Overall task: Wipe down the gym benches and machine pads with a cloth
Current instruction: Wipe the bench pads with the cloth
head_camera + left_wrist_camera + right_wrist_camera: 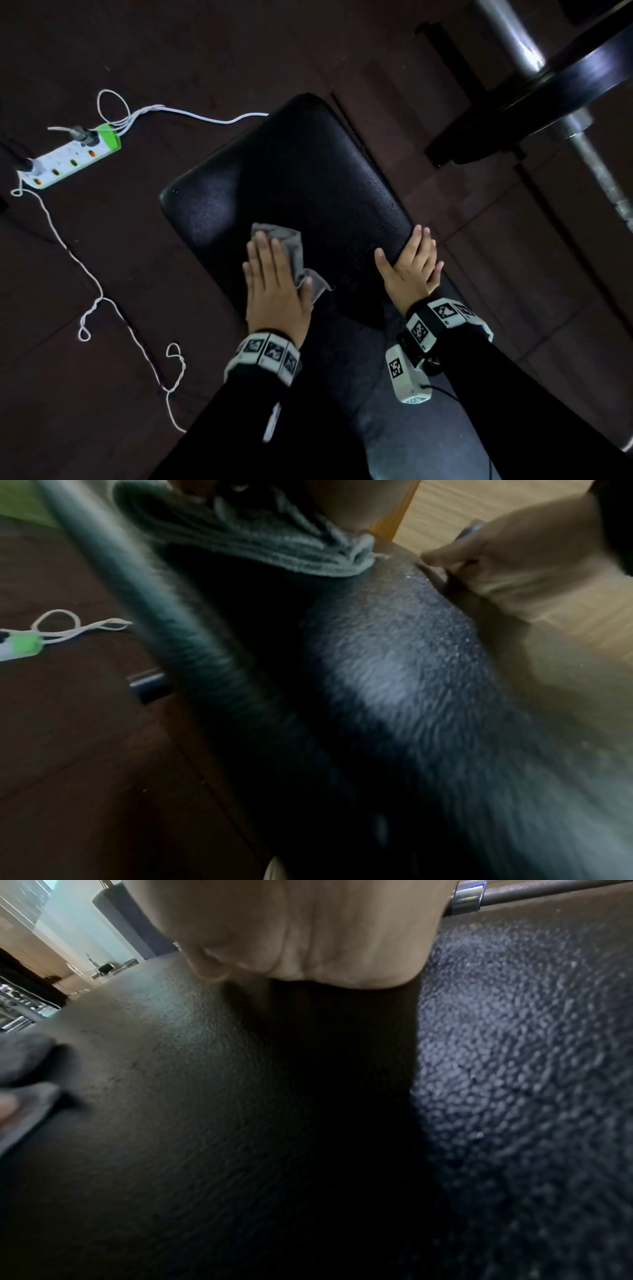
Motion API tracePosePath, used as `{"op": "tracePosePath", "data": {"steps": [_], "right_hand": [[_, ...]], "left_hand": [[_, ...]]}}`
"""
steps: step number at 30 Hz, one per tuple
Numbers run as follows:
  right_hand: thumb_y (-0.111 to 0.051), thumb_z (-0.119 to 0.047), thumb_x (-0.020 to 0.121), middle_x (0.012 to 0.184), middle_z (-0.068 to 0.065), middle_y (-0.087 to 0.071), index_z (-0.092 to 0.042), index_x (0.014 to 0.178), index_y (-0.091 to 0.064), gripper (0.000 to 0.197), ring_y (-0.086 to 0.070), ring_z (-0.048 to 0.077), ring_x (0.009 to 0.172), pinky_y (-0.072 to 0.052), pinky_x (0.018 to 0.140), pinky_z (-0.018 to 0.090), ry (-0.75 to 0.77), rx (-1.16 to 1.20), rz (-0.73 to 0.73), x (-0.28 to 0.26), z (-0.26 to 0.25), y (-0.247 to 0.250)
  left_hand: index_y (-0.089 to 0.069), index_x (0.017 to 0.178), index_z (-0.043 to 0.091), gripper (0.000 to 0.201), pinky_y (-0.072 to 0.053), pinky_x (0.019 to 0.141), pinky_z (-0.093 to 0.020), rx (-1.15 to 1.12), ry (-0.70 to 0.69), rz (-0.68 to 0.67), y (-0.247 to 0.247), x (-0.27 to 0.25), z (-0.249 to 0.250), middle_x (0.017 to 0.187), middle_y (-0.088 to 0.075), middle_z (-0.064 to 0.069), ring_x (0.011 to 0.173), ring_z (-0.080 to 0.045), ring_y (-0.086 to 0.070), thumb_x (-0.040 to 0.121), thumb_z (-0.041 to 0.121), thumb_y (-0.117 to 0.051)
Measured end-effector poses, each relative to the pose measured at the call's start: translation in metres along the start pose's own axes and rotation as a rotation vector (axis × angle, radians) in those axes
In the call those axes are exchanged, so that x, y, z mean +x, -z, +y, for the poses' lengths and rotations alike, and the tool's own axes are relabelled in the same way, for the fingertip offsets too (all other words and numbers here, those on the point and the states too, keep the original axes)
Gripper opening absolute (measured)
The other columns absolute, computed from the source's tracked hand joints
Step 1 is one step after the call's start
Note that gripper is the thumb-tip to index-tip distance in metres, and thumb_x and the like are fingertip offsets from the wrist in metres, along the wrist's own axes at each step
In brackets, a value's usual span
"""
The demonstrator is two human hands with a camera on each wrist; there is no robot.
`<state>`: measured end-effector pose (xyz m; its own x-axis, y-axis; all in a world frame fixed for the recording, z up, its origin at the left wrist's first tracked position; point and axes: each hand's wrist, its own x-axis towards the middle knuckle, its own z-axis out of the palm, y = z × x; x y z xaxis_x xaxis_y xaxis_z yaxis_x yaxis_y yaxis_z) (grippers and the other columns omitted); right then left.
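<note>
The black padded bench (291,171) runs away from me in the head view. A crumpled grey cloth (289,240) lies on its near half. My left hand (270,270) presses flat on the cloth with straight fingers, and the thumb lies across a fold of it. My right hand (412,263) rests flat on the bench's right edge, fingers straight, holding nothing. In the left wrist view the cloth (274,542) sits bunched on the pad (394,669). In the right wrist view my palm (308,934) lies on the pad (205,1110), with the cloth (27,1064) at the left.
A white and green power strip (72,157) lies on the dark floor to the left, with white cables trailing toward the bench and toward me. A barbell with a black weight plate (548,92) hangs at the upper right.
</note>
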<state>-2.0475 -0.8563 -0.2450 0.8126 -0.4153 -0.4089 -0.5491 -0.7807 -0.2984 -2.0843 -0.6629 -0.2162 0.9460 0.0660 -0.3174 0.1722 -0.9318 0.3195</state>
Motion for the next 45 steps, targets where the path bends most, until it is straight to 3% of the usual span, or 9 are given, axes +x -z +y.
{"op": "tracePosePath", "data": {"steps": [6, 12, 19, 25, 30, 34, 40, 43, 45], "right_hand": [[-0.042, -0.059, 0.086, 0.157, -0.005, -0.001, -0.027, 0.149, -0.001, 0.082, 0.002, 0.011, 0.143, 0.007, 0.113, 0.043, 0.002, 0.009, -0.003, 0.004, 0.004, -0.003], [-0.040, -0.062, 0.083, 0.157, -0.003, -0.006, -0.026, 0.150, -0.004, 0.084, -0.002, 0.015, 0.143, 0.004, 0.114, 0.044, 0.007, -0.004, 0.034, 0.004, 0.005, -0.006], [-0.042, -0.061, 0.085, 0.157, -0.001, -0.009, -0.023, 0.150, -0.007, 0.083, -0.004, 0.017, 0.144, 0.001, 0.114, 0.047, 0.021, -0.004, 0.059, 0.002, 0.003, -0.006], [-0.048, -0.054, 0.088, 0.157, -0.002, -0.008, -0.022, 0.150, -0.007, 0.080, -0.004, 0.017, 0.144, 0.002, 0.114, 0.045, 0.003, -0.014, 0.047, 0.000, -0.001, 0.001], [-0.046, -0.053, 0.089, 0.158, -0.003, -0.004, -0.023, 0.150, -0.004, 0.079, -0.001, 0.016, 0.144, 0.004, 0.115, 0.044, -0.019, 0.004, 0.002, -0.001, -0.005, 0.005], [-0.046, -0.052, 0.090, 0.158, -0.003, -0.005, -0.023, 0.150, -0.005, 0.078, -0.001, 0.017, 0.144, 0.004, 0.115, 0.044, -0.017, -0.001, 0.006, -0.001, -0.006, 0.006], [-0.047, -0.050, 0.090, 0.158, -0.001, -0.006, -0.022, 0.150, -0.005, 0.078, -0.002, 0.018, 0.144, 0.003, 0.114, 0.046, -0.008, -0.016, 0.025, -0.001, -0.006, 0.005], [-0.048, -0.049, 0.090, 0.158, -0.001, -0.006, -0.021, 0.150, -0.005, 0.079, -0.002, 0.019, 0.144, 0.003, 0.114, 0.047, -0.002, -0.027, 0.034, -0.001, -0.005, 0.004], [-0.048, -0.050, 0.089, 0.157, 0.001, -0.007, -0.020, 0.150, -0.006, 0.080, -0.003, 0.020, 0.144, 0.001, 0.114, 0.048, 0.013, -0.038, 0.052, 0.000, -0.004, 0.002]], "left_hand": [[-0.001, 0.150, 0.031, 0.060, -0.008, 0.117, -0.044, 0.161, -0.173, 0.021, 0.015, 0.066, 0.002, 0.158, 0.003, -0.018, 0.145, -0.035, -0.006, 0.098, 0.036, -0.032], [-0.013, 0.151, 0.025, 0.057, -0.011, 0.114, -0.052, 0.060, 0.052, 0.078, 0.060, 0.119, -0.060, 0.157, 0.000, -0.022, 0.144, -0.037, -0.009, 0.099, 0.030, -0.033], [-0.017, 0.151, 0.016, 0.055, -0.015, 0.112, -0.055, -0.110, 0.264, 0.180, 0.032, 0.045, -0.041, 0.154, 0.002, -0.028, 0.143, -0.042, -0.005, 0.100, 0.028, -0.034], [-0.011, 0.151, 0.028, 0.065, -0.005, 0.114, -0.054, -0.032, 0.146, 0.029, 0.011, 0.026, -0.002, 0.155, 0.009, -0.025, 0.143, -0.042, 0.004, 0.095, 0.052, -0.034], [-0.010, 0.150, 0.036, 0.062, -0.013, 0.114, -0.051, 0.045, 0.007, 0.059, 0.036, 0.074, -0.046, 0.158, 0.004, -0.015, 0.145, -0.035, -0.004, 0.095, 0.054, -0.033], [-0.008, 0.150, 0.036, 0.062, -0.011, 0.114, -0.053, -0.044, 0.120, 0.102, 0.058, 0.108, -0.085, 0.158, 0.004, -0.014, 0.145, -0.034, -0.002, 0.096, 0.051, -0.034], [-0.013, 0.151, 0.022, 0.066, -0.017, 0.116, -0.040, -0.403, 0.313, 0.250, 0.058, 0.111, -0.104, 0.156, -0.008, -0.016, 0.144, -0.032, -0.014, 0.096, 0.044, -0.043], [-0.010, 0.151, 0.013, 0.069, -0.018, 0.107, -0.011, -0.595, 0.343, 0.349, 0.044, 0.091, -0.100, 0.154, -0.006, -0.019, 0.142, -0.028, -0.018, 0.097, 0.035, -0.047], [-0.006, 0.151, 0.008, 0.074, -0.017, 0.101, -0.004, -0.710, 0.400, 0.399, 0.032, 0.069, -0.090, 0.154, -0.012, -0.019, 0.141, -0.027, -0.022, 0.097, 0.033, -0.049]]}}
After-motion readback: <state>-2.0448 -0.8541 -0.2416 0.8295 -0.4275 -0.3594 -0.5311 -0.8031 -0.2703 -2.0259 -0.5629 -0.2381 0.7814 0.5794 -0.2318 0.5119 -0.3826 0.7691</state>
